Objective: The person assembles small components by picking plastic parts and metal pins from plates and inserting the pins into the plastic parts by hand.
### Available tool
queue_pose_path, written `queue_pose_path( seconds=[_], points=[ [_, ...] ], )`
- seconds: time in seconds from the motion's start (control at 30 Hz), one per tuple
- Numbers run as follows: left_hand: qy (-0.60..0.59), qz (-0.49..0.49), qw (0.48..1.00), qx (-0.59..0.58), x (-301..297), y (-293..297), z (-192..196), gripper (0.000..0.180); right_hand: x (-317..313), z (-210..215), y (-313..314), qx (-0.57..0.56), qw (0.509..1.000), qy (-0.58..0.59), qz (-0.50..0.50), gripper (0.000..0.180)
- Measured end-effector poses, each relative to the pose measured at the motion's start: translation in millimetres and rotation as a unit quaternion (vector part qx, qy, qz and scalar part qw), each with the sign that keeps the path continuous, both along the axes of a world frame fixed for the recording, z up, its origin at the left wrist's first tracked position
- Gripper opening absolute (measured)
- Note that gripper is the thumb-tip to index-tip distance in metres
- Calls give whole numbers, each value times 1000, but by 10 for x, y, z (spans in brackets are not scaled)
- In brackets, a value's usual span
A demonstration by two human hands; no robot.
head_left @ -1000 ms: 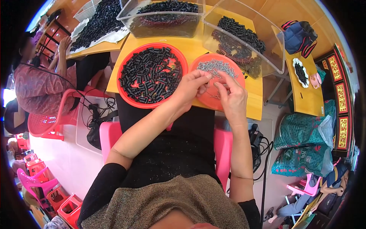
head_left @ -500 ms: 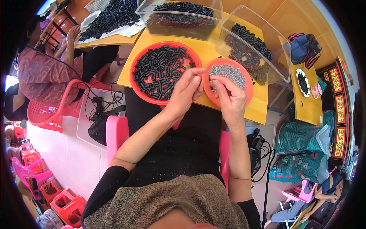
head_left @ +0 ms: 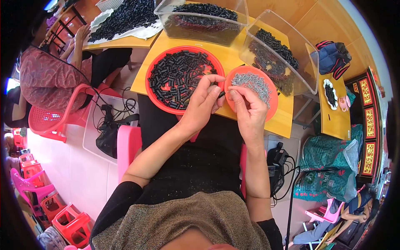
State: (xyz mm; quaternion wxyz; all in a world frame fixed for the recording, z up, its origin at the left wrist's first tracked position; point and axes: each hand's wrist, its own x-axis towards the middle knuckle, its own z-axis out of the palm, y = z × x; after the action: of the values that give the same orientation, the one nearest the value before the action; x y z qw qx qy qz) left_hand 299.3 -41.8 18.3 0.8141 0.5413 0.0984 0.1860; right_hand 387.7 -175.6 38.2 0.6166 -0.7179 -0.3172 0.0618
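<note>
Over the gap between two bowls, my left hand [head_left: 201,100] is closed round a small black cylinder [head_left: 221,95], whose end pokes out by the fingertips. My right hand [head_left: 249,109] pinches something tiny against thumb and forefinger, too small to make out, close to that end. Left of the hands, a red bowl [head_left: 148,89] holds many short black cylinders [head_left: 175,75]. On the right, under my right fingers, a smaller orange-red bowl [head_left: 271,109] is filled with small silvery metal pins or screws [head_left: 255,82].
Two clear plastic bins [head_left: 200,31] [head_left: 306,71] of black cylinders stand at the back of the yellow table [head_left: 284,125]. At far left a co-worker [head_left: 54,79] sits by another heap of cylinders [head_left: 127,21]. Green sacks [head_left: 325,162] and cables [head_left: 287,162] lie to the right.
The hands have stayed over the gap between the bowls. A black cylinder's end now shows at my left fingertips, and my right pinch is near it. The whole view has shifted slightly.
</note>
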Motion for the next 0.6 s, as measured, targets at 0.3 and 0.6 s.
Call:
queue_pose_path(
  seconds=[0.3, 0.6],
  points=[
    [10, -17, 998, 51, -30, -48, 46, 27, 2, 32, -42, -20, 1000, -22, 4, 13],
    [11, -13, 1000, 13, -39, -34, 111, 27, -64, 68, -46, -2, 1000, 14, 3, 14]
  ],
)
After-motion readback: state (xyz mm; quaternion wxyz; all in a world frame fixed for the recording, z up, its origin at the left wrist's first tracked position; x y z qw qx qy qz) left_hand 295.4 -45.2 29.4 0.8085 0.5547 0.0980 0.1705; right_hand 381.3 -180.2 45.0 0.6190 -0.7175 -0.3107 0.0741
